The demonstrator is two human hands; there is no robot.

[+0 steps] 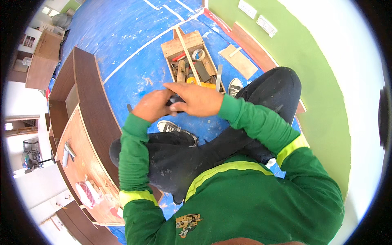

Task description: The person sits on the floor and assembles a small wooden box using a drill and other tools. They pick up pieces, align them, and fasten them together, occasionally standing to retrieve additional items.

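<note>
My left hand (153,106) and my right hand (200,99) meet in front of my bent knees, fingers closed around a dark object (176,99). Most of it is covered by my fingers, so its kind cannot be made out. A thin dark end (129,108) pokes out beside my left hand; whether it belongs to the same object I cannot tell. Just beyond my hands stands an open wooden toolbox (183,43) with a long wooden bar handle. In it lie a roll of tape (199,54), a red tool (178,57), a grey block (202,70) and other tools.
A dark brown cabinet (92,81) with a light wooden panel (81,134) lies at my left. On the panel rest a grey metal tool (67,154) and a plastic bag (86,194). A thin board (241,61) lies by the green wall (302,61). Blue sheeting (130,36) covers the floor.
</note>
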